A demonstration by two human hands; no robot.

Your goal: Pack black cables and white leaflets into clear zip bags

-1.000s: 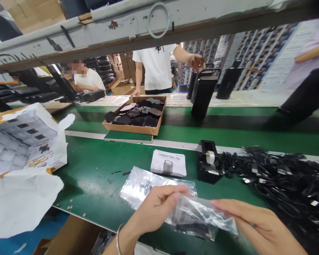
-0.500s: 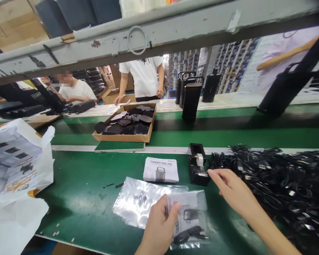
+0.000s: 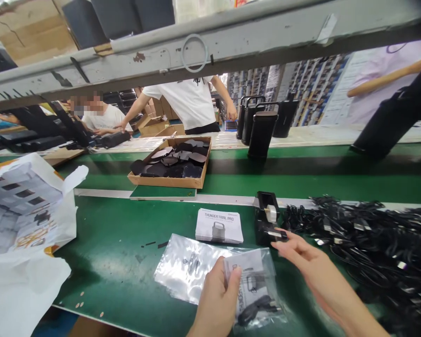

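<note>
My left hand (image 3: pixel 219 297) is closed on a clear plastic bag (image 3: pixel 266 267) near the front of the green table. Inside the bag are a printed leaflet and a black cable. My right hand (image 3: pixel 303 257) is at the front of a black tape dispenser (image 3: pixel 263 217), thumb and forefinger pinched on a short strip of clear tape (image 3: pixel 278 234) coming off it. A white roll of tape (image 3: pixel 271 214) sits in the dispenser. Left of it lies a stack of leaflets (image 3: pixel 219 225) marked "THUNDER TRAIL PRO". Flat clear bags (image 3: pixel 182 267) lie beneath and beside my left hand.
A heap of black cables (image 3: pixel 365 248) covers the right side. A cardboard tray (image 3: pixel 164 181) of dark flat pieces stands farther back, and black handled devices (image 3: pixel 263 133) stand behind the belt. White packaging (image 3: pixel 28 271) fills the left. A metal beam (image 3: pixel 231 42) crosses above; people stand beyond.
My right hand has come slightly nearer, drawing a strip of tape from the dispenser. My left hand still holds the bag. The view has shifted a little; a person opposite has leaned over.
</note>
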